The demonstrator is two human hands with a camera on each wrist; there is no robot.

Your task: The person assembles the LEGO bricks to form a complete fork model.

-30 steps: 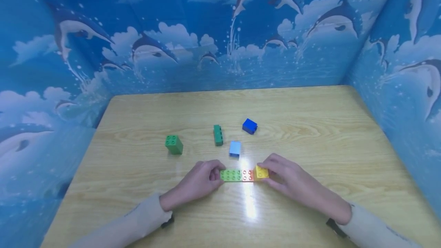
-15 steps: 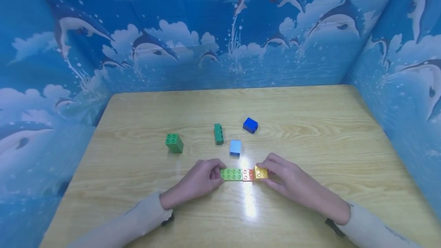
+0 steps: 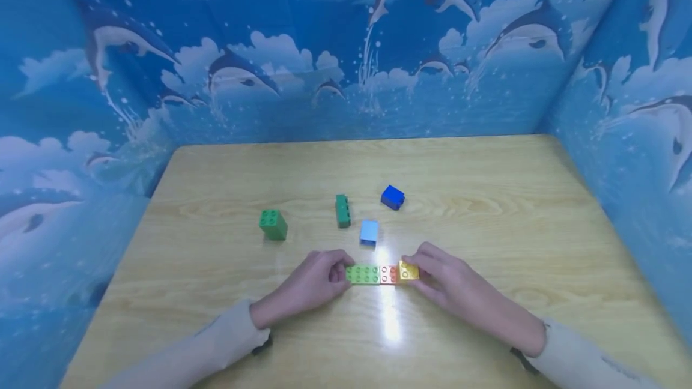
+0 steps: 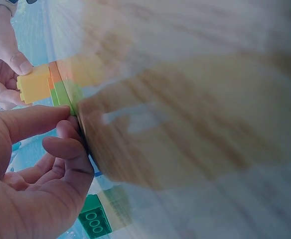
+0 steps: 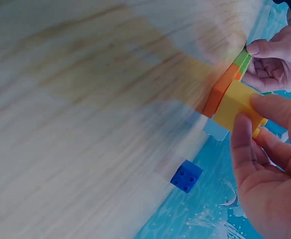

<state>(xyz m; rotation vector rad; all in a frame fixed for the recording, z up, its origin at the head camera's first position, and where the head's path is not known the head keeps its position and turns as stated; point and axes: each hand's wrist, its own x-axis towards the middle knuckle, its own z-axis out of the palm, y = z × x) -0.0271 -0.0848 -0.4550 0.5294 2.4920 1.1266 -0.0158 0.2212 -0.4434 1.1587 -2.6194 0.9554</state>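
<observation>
A light green brick [image 3: 362, 275] lies end to end with an orange-red brick [image 3: 388, 275] in front of me. My left hand [image 3: 313, 281] pinches the green brick's left end between thumb and finger. On the orange brick's right part stands a taller yellow block [image 3: 408, 271], held by my right hand [image 3: 446, 275] between thumb and fingers. In the right wrist view the yellow block [image 5: 237, 105] is against the top of the orange brick [image 5: 222, 90]; whether it is pressed fully down I cannot tell.
Behind the hands lie a light blue brick [image 3: 369, 232], a dark green brick [image 3: 343, 211] on its side and a dark blue brick [image 3: 393, 197]. A tall green block [image 3: 274, 225] stands to the left. Dolphin-print cloth [image 3: 346, 107] walls in the wooden table [image 3: 216, 179].
The yellow block and my right hand have shifted very slightly to the left, the block's top now looking more level. My left hand stays on the green brick.
</observation>
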